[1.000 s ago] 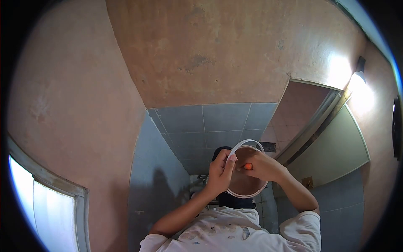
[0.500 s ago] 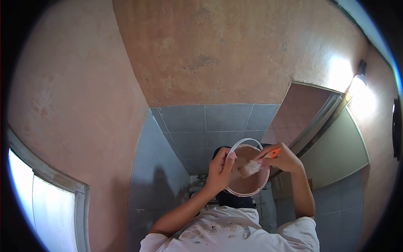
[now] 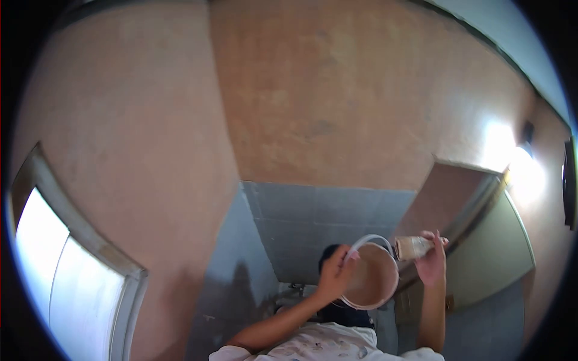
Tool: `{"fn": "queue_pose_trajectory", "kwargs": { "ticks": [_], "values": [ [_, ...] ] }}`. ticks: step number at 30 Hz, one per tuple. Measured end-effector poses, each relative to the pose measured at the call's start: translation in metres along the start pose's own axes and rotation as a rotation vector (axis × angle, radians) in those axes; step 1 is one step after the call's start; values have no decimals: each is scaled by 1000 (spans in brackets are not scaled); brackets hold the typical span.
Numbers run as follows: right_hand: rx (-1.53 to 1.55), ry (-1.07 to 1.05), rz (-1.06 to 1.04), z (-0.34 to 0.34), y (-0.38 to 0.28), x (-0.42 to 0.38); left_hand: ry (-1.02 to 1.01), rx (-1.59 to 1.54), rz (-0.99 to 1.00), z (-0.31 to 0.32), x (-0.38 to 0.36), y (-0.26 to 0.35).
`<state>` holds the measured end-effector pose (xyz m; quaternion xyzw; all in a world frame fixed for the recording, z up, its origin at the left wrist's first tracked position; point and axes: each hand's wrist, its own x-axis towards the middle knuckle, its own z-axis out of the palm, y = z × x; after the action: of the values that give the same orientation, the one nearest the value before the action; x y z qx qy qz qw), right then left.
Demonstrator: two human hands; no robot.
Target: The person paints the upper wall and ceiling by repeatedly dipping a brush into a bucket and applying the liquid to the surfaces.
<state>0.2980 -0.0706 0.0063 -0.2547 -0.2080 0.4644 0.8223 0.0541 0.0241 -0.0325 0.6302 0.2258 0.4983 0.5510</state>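
My left hand (image 3: pixel 337 274) is closed round the white handle of a paint bucket (image 3: pixel 394 283), gripping it at the handle's left side. Pinkish-brown paint (image 3: pixel 368 278) shows inside, and the bucket is held in front of my body. Just right of the rim, my right hand (image 3: pixel 431 265) has its fingers wrapped round a paintbrush (image 3: pixel 413 247). The wide bristles point left, toward the bucket's upper right edge, and are coated with pale pinkish paint. Most of the brush's handle is hidden behind my fingers.
A patchy orange-brown wall (image 3: pixel 325 96) rises ahead above grey tiles (image 3: pixel 337 207). A bright window (image 3: pixel 78 289) is at left. On the right are a doorway (image 3: pixel 442 195), a pale door panel (image 3: pixel 500 240) and a lit lamp (image 3: pixel 522 161).
My right hand has lifted the paintbrush out of the bucket and moved it to the right, turning the bristles leftward. The view has tilted up, showing more of the upper wall.
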Motion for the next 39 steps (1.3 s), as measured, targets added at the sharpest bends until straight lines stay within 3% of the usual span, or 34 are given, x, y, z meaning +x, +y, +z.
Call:
{"fn": "queue_pose_trajectory", "kwargs": {
  "ticks": [1,5,8,10,15,18,20,24,26,28,29,31,32,34,37,39],
  "values": [
    [-123,-5,22,11,-3,3,5,-3,16,-2,0,3],
    [-129,-135,-19,68,-14,37,1,-10,-9,-12,1,14],
    [-301,-312,-53,113,-13,76,-24,-51,-54,-21,-2,10],
    [-587,-576,-3,151,-5,99,-26,-72,-64,-27,-4,0],
    [-829,-638,18,258,55,135,-25,-166,-91,-38,-4,-7],
    [-972,-777,1,301,96,170,-18,-186,-97,-42,-4,-15],
    [-1166,-855,-61,332,119,190,110,-273,9,-37,-4,-26],
    [-1323,-945,-633,399,146,230,58,-315,-2,-50,-5,-15],
    [-1277,-980,-807,435,151,252,125,-252,125,-54,-2,-8],
    [-1272,-967,-1042,472,154,265,111,-240,70,-62,-3,-3],
    [-1274,-970,-1044,489,156,271,99,-229,8,-64,-3,-2],
    [-1401,-955,-1351,516,161,280,132,-176,57,-65,-1,-3],
    [-1404,-959,-1350,525,167,285,164,-118,103,-65,-1,-4],
    [-1525,-1049,-1630,533,187,301,165,-162,87,-63,-1,-8],
    [-1591,-1129,-1748,512,226,321,162,-202,78,-64,0,-5],
    [-1520,-1268,-1537,477,264,330,161,-200,88,-66,-1,-4]
  ]
}}
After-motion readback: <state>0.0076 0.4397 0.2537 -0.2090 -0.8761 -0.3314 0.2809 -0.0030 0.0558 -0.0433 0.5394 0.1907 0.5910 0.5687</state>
